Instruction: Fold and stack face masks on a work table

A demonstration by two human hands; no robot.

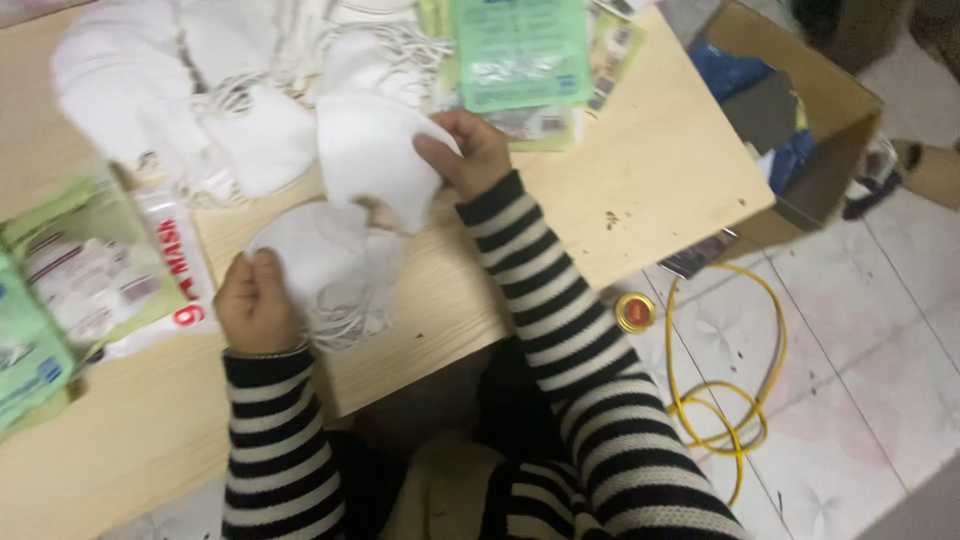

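We had two white face masks in hand over the pale wooden table [640, 180]. Our left hand [255, 305] was closed on the near mask [315, 250], thumb on top of its left edge, the mask lying low over the table near the near edge. Our right hand [470, 150] pinched the far mask [370, 160] at its right edge, thumb over the front, mask lifted and tilted. The two masks overlapped around the middle; we couldn't tell if they actually touched. Loose ear loops [345, 325] hung under the near mask.

Far left: a heap of more white masks [170, 90] with tangled loops. Far centre: green packets [520, 50] stacked just beyond the right hand. Left edge: more green and clear packets [70, 280], beside the left hand.

Right of the table, an open cardboard box [850, 110] with dark and blue contents. On the tiled floor: a small round tin with a yellow rim and red centre [634, 313] and a yellow cable [735, 400], near each other.
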